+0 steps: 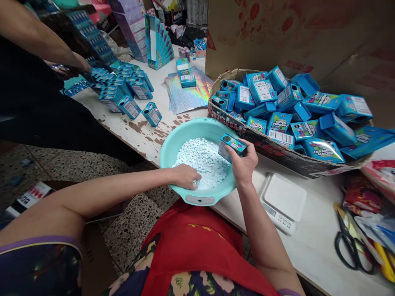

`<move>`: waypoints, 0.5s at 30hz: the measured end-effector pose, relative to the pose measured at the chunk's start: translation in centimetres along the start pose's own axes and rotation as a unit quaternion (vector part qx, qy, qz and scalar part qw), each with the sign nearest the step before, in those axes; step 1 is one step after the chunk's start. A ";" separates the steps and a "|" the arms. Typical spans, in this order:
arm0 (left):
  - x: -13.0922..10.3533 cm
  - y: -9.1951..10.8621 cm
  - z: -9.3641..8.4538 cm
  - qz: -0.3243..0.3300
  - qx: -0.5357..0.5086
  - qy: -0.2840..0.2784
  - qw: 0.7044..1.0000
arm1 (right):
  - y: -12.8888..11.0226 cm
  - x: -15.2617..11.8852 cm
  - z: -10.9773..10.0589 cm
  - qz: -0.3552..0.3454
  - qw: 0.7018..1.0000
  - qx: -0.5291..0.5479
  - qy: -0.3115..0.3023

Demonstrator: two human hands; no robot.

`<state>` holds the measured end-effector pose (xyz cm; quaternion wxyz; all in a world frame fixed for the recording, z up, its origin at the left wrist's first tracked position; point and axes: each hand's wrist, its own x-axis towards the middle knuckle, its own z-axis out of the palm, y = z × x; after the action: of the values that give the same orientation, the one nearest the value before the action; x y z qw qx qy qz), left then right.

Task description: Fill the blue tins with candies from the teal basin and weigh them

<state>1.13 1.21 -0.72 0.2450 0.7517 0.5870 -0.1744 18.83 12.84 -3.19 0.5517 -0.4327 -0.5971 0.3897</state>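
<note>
A mint-green plastic basin (200, 200) in front of me holds many small white candies (202, 158) with white powder among them. My left hand (186, 176) is down in the candies at the near left side, its fingers curled together around some of them; the fingertips are partly hidden. Over the basin's right side, my right hand (247, 162) grips a small blue box (231, 147) printed "Caramelo Macizo". The thumb lies along its near side, and a dark round hole shows in its top. The box tilts slightly.
A cardboard tray (265, 144) heaped with similar blue boxes stands right of the basin. Nearer me are a white scale (285, 197) and scissors (352, 246). Filled boxes (129, 107) cluster at left beside a co-worker's hand (78, 61). Holographic sheets (185, 98) lie behind the basin.
</note>
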 end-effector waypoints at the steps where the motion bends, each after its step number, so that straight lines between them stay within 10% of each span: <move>1: 0.2 -0.2 -0.1 -0.023 -0.003 0.013 1.000 | -0.1 -0.1 0.0 0.003 1.000 -0.001 -0.003; 5: 0.6 -1.0 -1.0 -0.094 -0.144 0.129 0.977 | -1.3 -1.0 -0.4 0.026 0.999 0.009 -0.043; 7: 0.4 -1.0 -2.0 -0.112 -0.327 0.205 0.916 | -1.9 -1.8 -0.5 0.039 0.996 0.004 -0.084; 13: 0.2 1.8 -5.6 -0.002 -0.768 0.386 0.512 | -3.1 -3.9 0.3 -0.009 0.980 -0.043 -0.196; 15: 0.9 2.7 -6.1 0.020 -0.796 0.426 0.430 | -3.5 -4.2 0.6 -0.032 0.972 -0.057 -0.225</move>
<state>3.79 4.86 4.21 0.4568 0.2145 0.4810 0.7169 18.00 7.70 -1.28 0.3901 -0.3452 -0.7407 0.4243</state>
